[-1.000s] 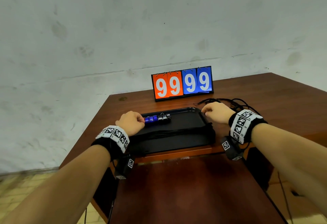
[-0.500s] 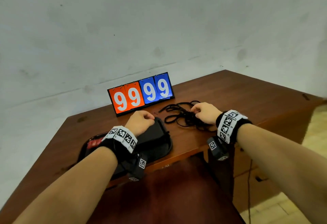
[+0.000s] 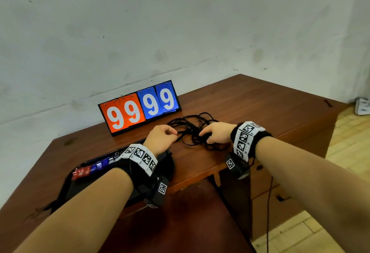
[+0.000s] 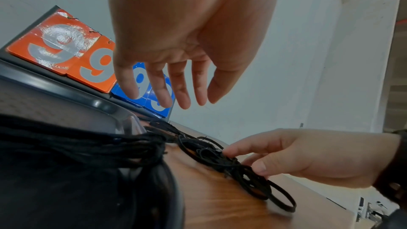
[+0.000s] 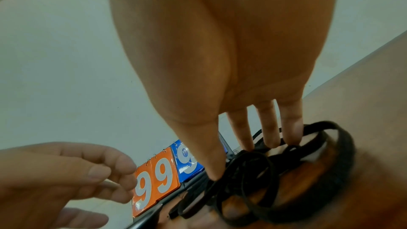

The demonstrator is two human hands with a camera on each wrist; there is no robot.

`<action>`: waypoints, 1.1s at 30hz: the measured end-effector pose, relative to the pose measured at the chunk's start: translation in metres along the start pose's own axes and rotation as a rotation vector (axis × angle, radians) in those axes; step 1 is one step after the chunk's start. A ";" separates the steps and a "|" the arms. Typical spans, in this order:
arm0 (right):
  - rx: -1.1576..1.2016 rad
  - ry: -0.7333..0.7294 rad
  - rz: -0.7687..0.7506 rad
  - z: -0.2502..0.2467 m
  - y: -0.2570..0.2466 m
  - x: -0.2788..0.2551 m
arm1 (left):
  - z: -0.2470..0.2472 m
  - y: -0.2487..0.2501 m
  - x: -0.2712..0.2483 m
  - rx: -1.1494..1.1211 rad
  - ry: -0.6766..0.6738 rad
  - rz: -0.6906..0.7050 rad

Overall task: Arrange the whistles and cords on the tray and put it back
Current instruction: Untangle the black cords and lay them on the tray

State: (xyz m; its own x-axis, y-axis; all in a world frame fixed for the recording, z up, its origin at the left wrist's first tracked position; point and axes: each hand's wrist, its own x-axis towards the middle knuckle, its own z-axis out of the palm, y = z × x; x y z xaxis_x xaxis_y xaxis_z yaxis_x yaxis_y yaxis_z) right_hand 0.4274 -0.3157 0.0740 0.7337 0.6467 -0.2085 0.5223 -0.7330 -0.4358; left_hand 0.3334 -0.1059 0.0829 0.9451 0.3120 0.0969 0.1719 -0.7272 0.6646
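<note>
Gathering the tangled black cords off the brown wooden surface, we pinch with the right hand, left hand loosely curled, empty, lifting slowly so no loop snags toward the black plastic tray.

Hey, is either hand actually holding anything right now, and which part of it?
The right hand pinches the tangle of black cords at its near right edge. The left hand hovers with relaxed fingers, holding nothing.
</note>
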 end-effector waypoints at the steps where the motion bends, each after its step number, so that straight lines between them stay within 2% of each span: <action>1: -0.015 -0.020 0.007 0.000 -0.002 0.002 | 0.001 0.001 0.000 -0.004 0.001 0.001; 5: -0.103 -0.077 0.044 0.003 -0.008 0.011 | 0.003 0.001 0.000 -0.016 -0.008 0.005; 10: -0.120 -0.025 0.038 0.004 -0.006 0.019 | 0.003 0.000 -0.001 -0.041 -0.015 0.006; 19: 0.282 0.341 -0.048 -0.004 0.007 0.014 | 0.015 0.011 0.002 -0.125 0.001 0.034; 24: 0.253 0.208 -0.169 -0.003 0.005 0.008 | 0.025 0.019 0.011 -0.078 -0.012 0.079; 30: 0.305 0.257 -0.257 -0.003 0.004 0.007 | 0.036 0.028 0.016 0.149 -0.205 0.239; 33: 0.407 0.299 -0.291 -0.001 0.004 0.007 | 0.038 0.028 0.017 0.209 -0.166 0.242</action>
State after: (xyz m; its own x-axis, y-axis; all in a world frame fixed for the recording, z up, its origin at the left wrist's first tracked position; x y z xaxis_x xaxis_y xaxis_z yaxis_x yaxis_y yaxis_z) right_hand 0.4350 -0.3146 0.0718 0.7064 0.6788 0.2007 0.5554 -0.3557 -0.7517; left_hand 0.3646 -0.1448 0.0747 0.9947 0.0245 0.1000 -0.0255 -0.8827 0.4693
